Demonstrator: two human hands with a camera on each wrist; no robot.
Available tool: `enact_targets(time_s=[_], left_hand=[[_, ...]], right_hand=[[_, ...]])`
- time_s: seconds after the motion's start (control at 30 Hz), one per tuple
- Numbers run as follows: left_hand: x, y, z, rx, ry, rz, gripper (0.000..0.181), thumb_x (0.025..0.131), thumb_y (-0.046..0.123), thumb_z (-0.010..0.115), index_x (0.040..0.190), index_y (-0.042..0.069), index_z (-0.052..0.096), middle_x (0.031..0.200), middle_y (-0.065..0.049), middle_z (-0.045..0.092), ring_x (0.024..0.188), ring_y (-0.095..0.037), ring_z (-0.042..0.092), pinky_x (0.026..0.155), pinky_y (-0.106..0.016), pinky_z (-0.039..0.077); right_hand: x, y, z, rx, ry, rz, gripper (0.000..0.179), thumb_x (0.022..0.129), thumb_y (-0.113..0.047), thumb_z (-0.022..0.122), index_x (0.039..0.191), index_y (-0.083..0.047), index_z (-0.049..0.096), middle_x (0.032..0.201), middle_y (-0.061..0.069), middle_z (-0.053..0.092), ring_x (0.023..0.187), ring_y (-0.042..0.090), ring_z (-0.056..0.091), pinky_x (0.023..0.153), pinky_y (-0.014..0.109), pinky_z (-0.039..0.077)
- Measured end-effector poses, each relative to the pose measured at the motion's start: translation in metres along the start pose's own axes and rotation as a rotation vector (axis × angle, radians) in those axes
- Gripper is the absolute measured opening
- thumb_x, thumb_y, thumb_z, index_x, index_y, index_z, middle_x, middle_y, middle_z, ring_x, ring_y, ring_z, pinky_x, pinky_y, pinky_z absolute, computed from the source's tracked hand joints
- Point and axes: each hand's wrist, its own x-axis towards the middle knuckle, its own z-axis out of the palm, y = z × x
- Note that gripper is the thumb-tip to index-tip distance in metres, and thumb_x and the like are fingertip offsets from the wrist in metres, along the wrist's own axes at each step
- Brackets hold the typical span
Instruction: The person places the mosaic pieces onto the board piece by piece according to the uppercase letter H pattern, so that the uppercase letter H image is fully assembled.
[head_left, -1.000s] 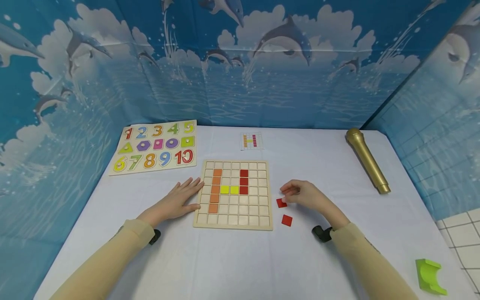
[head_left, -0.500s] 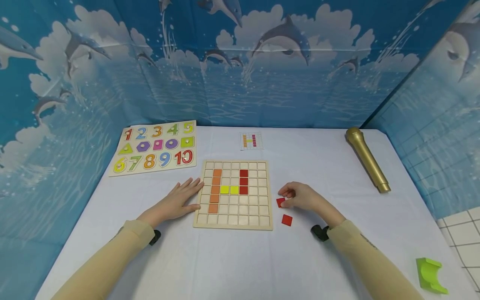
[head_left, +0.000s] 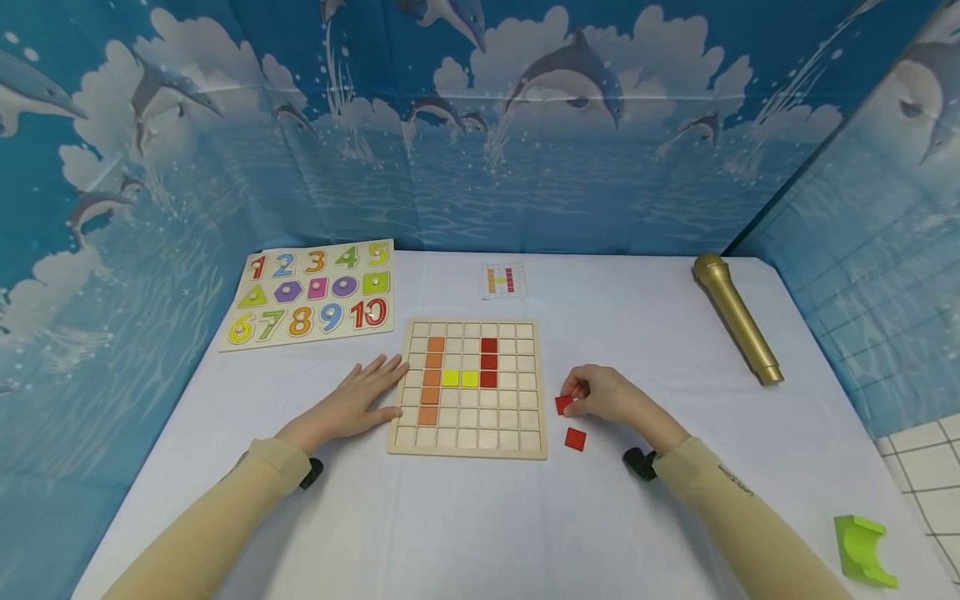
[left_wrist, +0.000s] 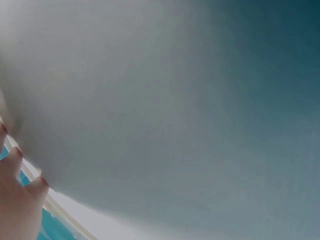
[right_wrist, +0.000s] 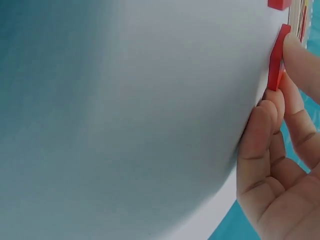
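Note:
My right hand point(head_left: 609, 395) pinches a small red square tile point(head_left: 562, 405) between thumb and fingers, just right of the wooden grid board point(head_left: 487, 439). In the right wrist view the red tile point(right_wrist: 276, 60) is tilted up on edge between thumb and fingertips, close over the cloth. A second red tile point(head_left: 575, 439) lies flat just below. My left hand point(head_left: 347, 404) rests with spread fingers against the board's left edge. On the board stand a column of orange tiles point(head_left: 431, 377), two yellow tiles point(head_left: 460, 378) and a column of three red tiles point(head_left: 489, 362).
Behind the board lies a small pattern card point(head_left: 505, 282). A number and shape puzzle board point(head_left: 307, 292) sits at the back left. To the right are a gold microphone point(head_left: 738, 321) and, near the front, a green curved block point(head_left: 862, 552). White cloth point(head_left: 465, 533) covers the table.
My right hand has come down slightly toward me, and its fingers have drawn in on the upper red tile. The left hand stays at the board's edge.

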Motion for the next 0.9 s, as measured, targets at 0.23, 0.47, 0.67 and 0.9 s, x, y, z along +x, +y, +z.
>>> enact_targets(time_s=[0.23,0.47,0.67,0.9], left_hand=[[0.001,0.0,0.0,0.005,-0.011,-0.008,0.075,0.097,0.04,0.061,0.157,0.013,0.026,0.165,-0.012,0.02,0.152,-0.038,0.011,0.122,-0.062,0.006],[0.0,0.001,-0.002,-0.003,-0.003,-0.001,0.075,0.096,0.038,0.062,0.156,0.011,0.027,0.164,-0.013,0.021,0.152,-0.039,0.011,0.121,-0.063,0.007],[0.0,0.001,-0.002,-0.002,-0.006,0.0,0.075,0.096,0.037,0.063,0.156,0.011,0.027,0.164,-0.014,0.021,0.152,-0.039,0.011,0.121,-0.063,0.006],[0.001,0.001,-0.001,0.0,-0.01,-0.008,0.075,0.096,0.038,0.063,0.156,0.011,0.027,0.164,-0.013,0.021,0.152,-0.039,0.011,0.121,-0.063,0.007]], right_hand=[[-0.004,-0.002,-0.002,0.015,-0.02,0.019,0.02,0.08,-0.011,0.08,0.09,-0.007,0.063,0.078,0.002,0.053,0.077,0.017,0.049,0.066,0.027,0.041],[-0.007,0.001,-0.003,0.038,-0.031,0.048,0.019,0.081,-0.016,0.08,0.089,-0.01,0.063,0.079,0.003,0.059,0.077,0.018,0.052,0.067,0.027,0.043],[-0.007,0.002,-0.001,0.11,-0.021,0.006,0.017,0.084,-0.019,0.077,0.091,-0.01,0.065,0.081,0.002,0.061,0.078,0.017,0.054,0.069,0.027,0.045],[-0.004,-0.019,0.006,0.235,0.013,-0.061,0.018,0.085,-0.018,0.077,0.094,-0.008,0.066,0.082,0.002,0.063,0.076,0.017,0.055,0.071,0.028,0.045]])
